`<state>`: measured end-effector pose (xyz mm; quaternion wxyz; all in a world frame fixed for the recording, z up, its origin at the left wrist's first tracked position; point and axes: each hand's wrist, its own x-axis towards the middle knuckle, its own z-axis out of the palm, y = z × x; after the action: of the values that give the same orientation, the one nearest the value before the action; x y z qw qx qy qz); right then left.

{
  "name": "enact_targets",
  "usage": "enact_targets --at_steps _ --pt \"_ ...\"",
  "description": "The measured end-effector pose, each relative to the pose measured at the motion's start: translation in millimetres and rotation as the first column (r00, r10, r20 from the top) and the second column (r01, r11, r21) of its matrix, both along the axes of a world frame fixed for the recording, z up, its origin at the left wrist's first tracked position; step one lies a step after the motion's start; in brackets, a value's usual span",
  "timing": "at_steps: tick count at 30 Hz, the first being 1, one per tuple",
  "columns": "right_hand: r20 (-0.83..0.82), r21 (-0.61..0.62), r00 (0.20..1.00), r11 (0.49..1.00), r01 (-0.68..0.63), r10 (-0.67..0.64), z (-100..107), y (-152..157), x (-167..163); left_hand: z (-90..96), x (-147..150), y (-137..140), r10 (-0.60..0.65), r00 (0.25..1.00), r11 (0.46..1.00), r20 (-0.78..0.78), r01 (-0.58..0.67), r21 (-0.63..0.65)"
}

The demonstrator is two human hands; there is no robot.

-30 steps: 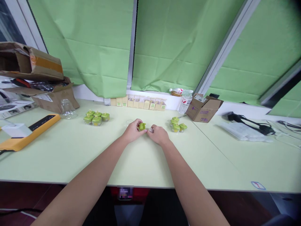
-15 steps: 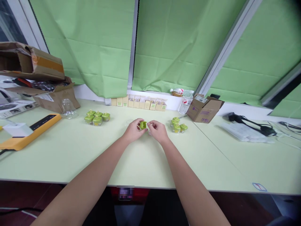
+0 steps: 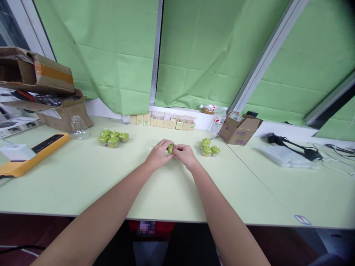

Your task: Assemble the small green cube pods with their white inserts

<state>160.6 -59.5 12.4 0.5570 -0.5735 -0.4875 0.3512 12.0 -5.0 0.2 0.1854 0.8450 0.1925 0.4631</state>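
1. Around the green lid (image 3: 170,149), above the worktop (image 3: 169,199): left-hand jars (image 3: 113,142) at 9 o'clock, right-hand jars (image 3: 206,150) at 3, small cartons (image 3: 166,122) at 12.
2. The left hand (image 3: 160,154) partly hides a clear container (image 3: 150,145) at 10.
3. Its fingers curl round the lid; the right hand's (image 3: 185,154) bunch at 3 o'clock, grip unclear.
4. The lid's hollow, visible earlier, has turned away.
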Motion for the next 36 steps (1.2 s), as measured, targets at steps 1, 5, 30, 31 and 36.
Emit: enact_targets --at_steps 1,5,30,31,36 --pt "-0.033 -0.017 0.999 1.000 -0.008 0.007 0.6 -0.4 0.0 0.4 0.0 -0.5 -0.001 1.000 1.000 -0.003 0.001 0.006" --pt "-0.110 -0.045 0.994 0.998 -0.033 0.028 2.6 -1.5 -0.4 2.1 -0.2 -2.2 0.001 1.000 1.000 -0.004 -0.001 0.023" --pt "-0.053 0.005 0.999 1.000 -0.014 0.014 -2.1 0.2 -2.8 1.4 0.2 -0.9 0.090 0.993 0.977 -0.082 -0.072 0.200" --pt "-0.065 -0.005 0.998 1.000 -0.011 0.011 -2.4 0.1 -2.7 1.3 0.4 -1.4 0.087 0.992 0.976 -0.086 -0.068 0.209" --pt "-0.127 -0.043 0.992 0.999 -0.021 0.015 0.8 -0.9 -2.5 2.6 1.7 -3.2 0.087 0.995 0.985 -0.048 -0.079 0.151"
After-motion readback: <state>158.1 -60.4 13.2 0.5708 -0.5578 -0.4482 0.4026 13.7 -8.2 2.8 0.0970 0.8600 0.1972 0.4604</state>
